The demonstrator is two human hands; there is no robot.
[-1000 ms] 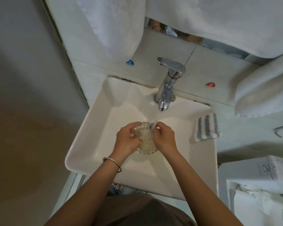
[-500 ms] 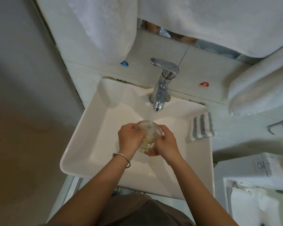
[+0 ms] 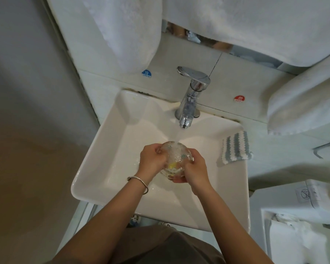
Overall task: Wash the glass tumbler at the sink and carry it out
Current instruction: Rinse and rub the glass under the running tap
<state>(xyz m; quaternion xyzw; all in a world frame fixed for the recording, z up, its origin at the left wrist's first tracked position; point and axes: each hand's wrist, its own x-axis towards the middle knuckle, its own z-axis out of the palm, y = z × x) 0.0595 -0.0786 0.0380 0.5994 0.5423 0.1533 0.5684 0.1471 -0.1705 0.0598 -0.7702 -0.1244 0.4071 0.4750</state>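
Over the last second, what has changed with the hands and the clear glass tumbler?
The right hand moved from pinching the rim to cupping the clear glass tumbler from below. The left hand keeps holding its side; water still runs from the chrome tap.

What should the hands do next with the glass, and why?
Probably turn the glass a little under the water. Both the left hand and right hand grip it, the tap runs into it, and yellow bits show inside.

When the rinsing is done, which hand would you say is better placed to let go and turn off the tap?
Probably the left hand: it only pinches the tumbler's rim, while the right hand cups it from beneath and could keep it. The faucet seems reachable by either.
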